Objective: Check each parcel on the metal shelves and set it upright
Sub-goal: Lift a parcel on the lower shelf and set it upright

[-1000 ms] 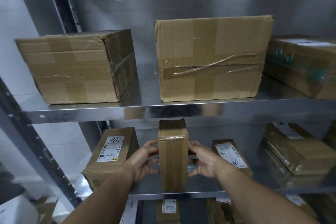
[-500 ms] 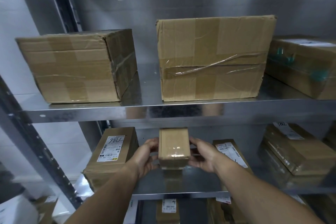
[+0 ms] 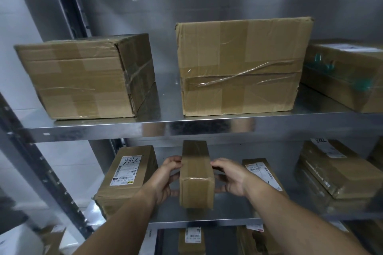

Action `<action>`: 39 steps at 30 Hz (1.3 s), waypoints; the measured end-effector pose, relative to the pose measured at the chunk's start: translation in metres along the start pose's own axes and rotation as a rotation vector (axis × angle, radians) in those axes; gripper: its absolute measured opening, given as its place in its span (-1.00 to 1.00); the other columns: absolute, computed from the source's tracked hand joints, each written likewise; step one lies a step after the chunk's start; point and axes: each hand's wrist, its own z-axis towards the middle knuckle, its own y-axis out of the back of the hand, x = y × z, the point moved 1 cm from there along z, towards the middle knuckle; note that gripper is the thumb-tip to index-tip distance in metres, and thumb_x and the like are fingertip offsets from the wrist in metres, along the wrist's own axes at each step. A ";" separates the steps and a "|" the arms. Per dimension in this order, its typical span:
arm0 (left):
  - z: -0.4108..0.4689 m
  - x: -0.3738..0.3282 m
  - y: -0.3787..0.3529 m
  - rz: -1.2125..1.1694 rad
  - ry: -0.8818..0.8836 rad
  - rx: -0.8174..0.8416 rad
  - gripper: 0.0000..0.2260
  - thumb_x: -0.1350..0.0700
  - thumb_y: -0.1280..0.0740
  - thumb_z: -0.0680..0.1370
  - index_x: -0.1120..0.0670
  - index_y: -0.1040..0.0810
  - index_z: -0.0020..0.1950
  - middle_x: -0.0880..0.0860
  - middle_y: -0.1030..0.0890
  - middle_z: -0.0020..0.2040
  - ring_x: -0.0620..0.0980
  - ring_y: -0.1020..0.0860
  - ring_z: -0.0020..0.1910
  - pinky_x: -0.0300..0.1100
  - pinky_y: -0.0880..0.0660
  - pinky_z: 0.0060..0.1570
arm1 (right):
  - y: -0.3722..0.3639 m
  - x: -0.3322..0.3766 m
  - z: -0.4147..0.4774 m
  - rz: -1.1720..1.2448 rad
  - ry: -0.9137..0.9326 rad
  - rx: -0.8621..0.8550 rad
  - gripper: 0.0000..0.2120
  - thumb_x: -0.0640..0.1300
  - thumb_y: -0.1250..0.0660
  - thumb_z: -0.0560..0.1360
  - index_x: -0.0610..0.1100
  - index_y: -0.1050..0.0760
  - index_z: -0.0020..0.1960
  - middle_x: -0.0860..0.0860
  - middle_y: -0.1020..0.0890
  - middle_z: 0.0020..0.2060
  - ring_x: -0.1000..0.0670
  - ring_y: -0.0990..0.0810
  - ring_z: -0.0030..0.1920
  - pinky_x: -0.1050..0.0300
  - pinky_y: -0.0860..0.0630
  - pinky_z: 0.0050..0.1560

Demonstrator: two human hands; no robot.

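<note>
Brown cardboard under glossy clear tape makes up the narrow parcel (image 3: 196, 174), which is held between the person's two hands over the front of the middle shelf (image 3: 234, 211). The left hand (image 3: 165, 180) curls round its left side and the right hand (image 3: 230, 178) curls round its right side. With both sides clamped like this, the box can be tipped on end without sliding on the slick tape.

The parcel leans, its small end facing the camera and its long face sloping away toward the back wall. Its lower edge looks close to the shelf, though whether it actually touches cannot be told from this angle. The lean suggests the step in hand is the tipping itself, and the parcel is judged not yet upright.

It sits in the gap between the labelled box (image 3: 128, 174) on the left and the flat labelled parcel (image 3: 263, 172) on the right, probably because that bare strip is the only free footing nearby.

On the upper shelf (image 3: 103, 130), the wide taped carton (image 3: 240, 66) and the squat carton (image 3: 83, 78) rest on broad faces, well apart from the hands.
</note>
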 end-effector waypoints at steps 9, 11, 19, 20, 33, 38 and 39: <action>-0.001 0.009 -0.003 -0.042 -0.063 -0.029 -0.71 0.38 -0.15 0.51 0.06 -0.45 0.09 0.14 -0.55 0.06 0.16 -0.52 0.14 -0.02 -0.55 -0.24 | -0.004 -0.013 0.000 0.024 0.088 0.023 -0.77 -0.35 -0.33 0.55 -0.23 -0.51 0.20 -0.25 -0.63 0.18 -0.15 -0.63 0.16 -0.17 -0.66 -0.07; -0.003 0.010 -0.004 -0.034 -0.061 -0.022 -0.71 0.39 -0.15 0.51 0.06 -0.44 0.10 0.12 -0.56 0.04 0.15 -0.52 0.13 -0.03 -0.55 -0.28 | -0.004 -0.016 0.000 0.037 0.087 0.032 -0.80 -0.36 -0.34 0.55 -0.22 -0.51 0.16 -0.25 -0.64 0.17 -0.15 -0.64 0.14 -0.17 -0.66 -0.09; -0.002 0.010 -0.004 -0.032 -0.060 -0.016 -0.73 0.38 -0.17 0.50 0.08 -0.43 0.10 0.14 -0.56 0.07 0.14 -0.53 0.13 0.03 -0.55 -0.24 | -0.002 -0.017 -0.001 0.048 0.081 0.025 -0.84 -0.35 -0.35 0.54 -0.20 -0.52 0.10 -0.26 -0.63 0.18 -0.18 -0.64 0.17 -0.16 -0.66 -0.12; -0.002 0.010 -0.004 -0.035 -0.059 -0.016 -0.74 0.38 -0.17 0.51 0.08 -0.43 0.10 0.14 -0.56 0.07 0.14 -0.53 0.14 0.04 -0.55 -0.23 | -0.002 -0.017 -0.001 0.050 0.077 0.018 -0.84 -0.35 -0.34 0.55 -0.20 -0.52 0.10 -0.25 -0.64 0.17 -0.17 -0.64 0.16 -0.14 -0.66 -0.14; 0.007 0.009 -0.001 -0.182 0.071 -0.140 -0.86 0.25 -0.27 0.61 0.27 -0.60 0.00 0.14 -0.67 -0.21 0.01 -0.64 -0.30 -0.19 -0.64 -0.24 | -0.002 -0.011 -0.005 0.126 0.171 -0.059 -0.56 -0.44 -0.15 0.64 0.02 -0.34 0.34 -0.16 -0.63 0.07 -0.10 -0.62 -0.12 0.00 -0.55 -0.19; 0.005 0.002 -0.006 -0.165 0.060 -0.139 -0.88 0.29 -0.25 0.61 0.28 -0.57 -0.05 0.11 -0.67 -0.33 -0.06 -0.63 -0.45 -0.27 -0.59 -0.41 | -0.004 -0.013 -0.005 0.000 0.167 -0.082 -0.60 -0.44 -0.04 0.65 -0.06 -0.41 0.30 -0.13 -0.63 0.02 -0.04 -0.56 -0.21 0.13 -0.48 -0.37; 0.004 0.001 -0.006 -0.160 0.056 -0.131 -0.88 0.30 -0.25 0.61 0.27 -0.56 -0.05 0.12 -0.68 -0.32 -0.04 -0.65 -0.43 -0.26 -0.60 -0.41 | -0.004 -0.014 -0.004 -0.019 0.164 -0.089 -0.62 -0.42 -0.03 0.66 -0.06 -0.42 0.28 -0.11 -0.63 0.02 -0.05 -0.55 -0.20 0.13 -0.46 -0.36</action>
